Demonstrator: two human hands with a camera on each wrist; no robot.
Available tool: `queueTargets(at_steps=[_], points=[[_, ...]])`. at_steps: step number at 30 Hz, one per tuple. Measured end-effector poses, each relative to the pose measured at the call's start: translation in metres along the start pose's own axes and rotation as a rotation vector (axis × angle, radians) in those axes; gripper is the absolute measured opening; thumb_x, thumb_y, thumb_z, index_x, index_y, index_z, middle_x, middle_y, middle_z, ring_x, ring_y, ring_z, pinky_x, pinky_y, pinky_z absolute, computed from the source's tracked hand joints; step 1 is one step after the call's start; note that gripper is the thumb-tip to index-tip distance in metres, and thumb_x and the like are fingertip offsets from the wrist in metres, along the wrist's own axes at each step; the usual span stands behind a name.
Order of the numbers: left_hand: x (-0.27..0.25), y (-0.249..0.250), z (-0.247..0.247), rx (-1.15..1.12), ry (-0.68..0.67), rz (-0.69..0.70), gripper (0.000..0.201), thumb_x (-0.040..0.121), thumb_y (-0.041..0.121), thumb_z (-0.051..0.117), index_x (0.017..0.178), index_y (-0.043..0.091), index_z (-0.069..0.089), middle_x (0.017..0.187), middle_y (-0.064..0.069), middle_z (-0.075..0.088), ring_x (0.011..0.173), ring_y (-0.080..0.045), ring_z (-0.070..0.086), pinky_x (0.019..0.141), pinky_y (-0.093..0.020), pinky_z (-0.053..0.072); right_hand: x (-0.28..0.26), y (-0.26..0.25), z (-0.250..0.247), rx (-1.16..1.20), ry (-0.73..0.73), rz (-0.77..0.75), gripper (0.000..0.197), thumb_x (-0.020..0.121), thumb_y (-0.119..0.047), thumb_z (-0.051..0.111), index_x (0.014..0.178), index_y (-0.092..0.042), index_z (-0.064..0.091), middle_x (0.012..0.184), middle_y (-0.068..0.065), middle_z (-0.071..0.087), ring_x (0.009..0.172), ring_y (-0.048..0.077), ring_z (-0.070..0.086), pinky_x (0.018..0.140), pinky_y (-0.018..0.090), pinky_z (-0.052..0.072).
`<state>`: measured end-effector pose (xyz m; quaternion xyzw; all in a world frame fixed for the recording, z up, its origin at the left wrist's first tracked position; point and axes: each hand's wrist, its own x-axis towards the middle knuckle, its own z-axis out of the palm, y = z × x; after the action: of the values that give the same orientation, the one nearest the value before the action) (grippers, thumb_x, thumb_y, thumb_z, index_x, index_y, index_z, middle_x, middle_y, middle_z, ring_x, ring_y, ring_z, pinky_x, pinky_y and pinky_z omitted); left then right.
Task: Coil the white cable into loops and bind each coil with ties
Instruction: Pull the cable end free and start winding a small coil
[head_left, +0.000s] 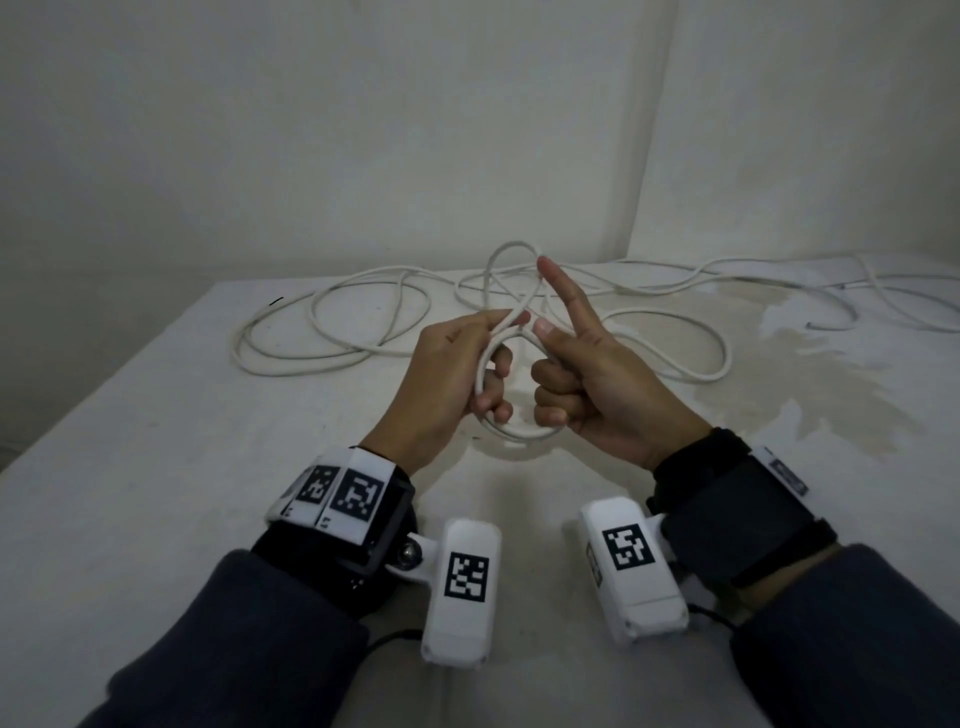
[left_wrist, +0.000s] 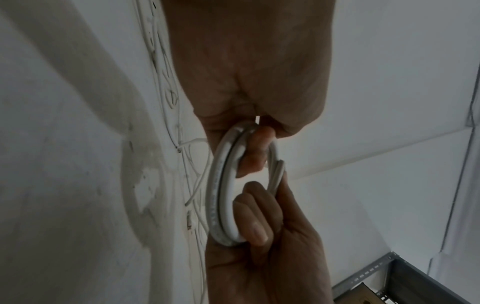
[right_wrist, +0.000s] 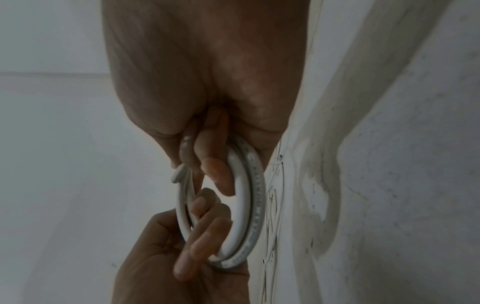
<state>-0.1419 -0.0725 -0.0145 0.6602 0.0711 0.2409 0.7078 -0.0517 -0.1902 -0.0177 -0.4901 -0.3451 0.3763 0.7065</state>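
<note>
Upright cable coil (head_left: 498, 395) between hands

The cable (head_left: 332, 358) is showing white, with faint grey printed lettering along its coil (right_wrist: 255, 207). The table (head_left: 156, 415) is looking off-white, carrying a pale brownish stain (head_left: 810, 374). The wrist cameras (head_left: 462, 582) are wearing white casings with black-and-white square markers; the sleeves (head_left: 249, 639) are dark grey.

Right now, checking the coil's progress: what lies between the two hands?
In the head view, only the small coil of white cable, gripped by left hand and right hand.
</note>
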Motion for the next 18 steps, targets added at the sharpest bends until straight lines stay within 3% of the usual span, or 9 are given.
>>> queueTargets(at_steps=[3, 6, 9, 14, 18], points=[[-0.0011, -0.0002, -0.0005, 0.056, -0.02, 0.029, 0.024, 0.098, 0.021, 0.048, 0.097, 0.008, 0.068, 0.053, 0.0, 0.038, 0.039, -0.012, 0.029, 0.043, -0.025, 0.04, 0.0004, 0.0004, 0.0005, -0.053, 0.036, -0.007, 0.038, 0.101, -0.023, 0.045, 0.134, -0.041, 0.042, 0.052, -0.007, 0.017, 0.042, 0.008, 0.019, 0.044, 0.022, 0.03], [-0.0019, -0.0017, -0.0004, 0.186, -0.018, 0.117, 0.018, 0.092, 0.023, 0.06, 0.102, 0.011, 0.07, 0.046, 0.009, 0.039, 0.04, -0.01, 0.033, 0.044, -0.024, 0.041, 0.0017, 0.002, 0.001, -0.078, 0.085, -0.024, 0.02, 0.1, -0.023, 0.046, 0.119, -0.028, 0.042, 0.049, -0.008, 0.023, 0.041, 0.008, 0.021, 0.042, 0.022, 0.033], [-0.0009, -0.0017, -0.0009, 0.223, -0.001, 0.131, 0.018, 0.092, 0.022, 0.06, 0.101, 0.009, 0.069, 0.042, 0.01, 0.042, 0.037, -0.008, 0.034, 0.042, -0.023, 0.04, 0.0036, 0.0038, 0.0012, -0.086, 0.122, -0.025, 0.01, 0.099, -0.023, 0.048, 0.105, -0.024, 0.04, 0.048, -0.009, 0.025, 0.04, 0.008, 0.022, 0.042, 0.022, 0.034], [0.0004, -0.003, -0.0014, 0.344, 0.049, 0.194, 0.019, 0.094, 0.02, 0.059, 0.097, 0.004, 0.069, 0.044, 0.014, 0.048, 0.038, -0.004, 0.037, 0.041, -0.021, 0.036, 0.0069, 0.008, -0.0017, -0.131, 0.131, -0.062, 0.011, 0.096, -0.025, 0.053, 0.099, -0.02, 0.044, 0.052, -0.003, 0.035, 0.043, 0.011, 0.032, 0.054, 0.029, 0.044], [0.0004, -0.0052, -0.004, 0.38, 0.056, 0.224, 0.014, 0.093, 0.016, 0.06, 0.095, 0.007, 0.071, 0.048, 0.015, 0.051, 0.041, -0.002, 0.041, 0.04, -0.021, 0.035, 0.0079, 0.0093, -0.0053, -0.155, 0.121, -0.076, 0.018, 0.09, -0.028, 0.059, 0.101, -0.022, 0.046, 0.058, 0.001, 0.043, 0.051, 0.015, 0.039, 0.062, 0.033, 0.046]])
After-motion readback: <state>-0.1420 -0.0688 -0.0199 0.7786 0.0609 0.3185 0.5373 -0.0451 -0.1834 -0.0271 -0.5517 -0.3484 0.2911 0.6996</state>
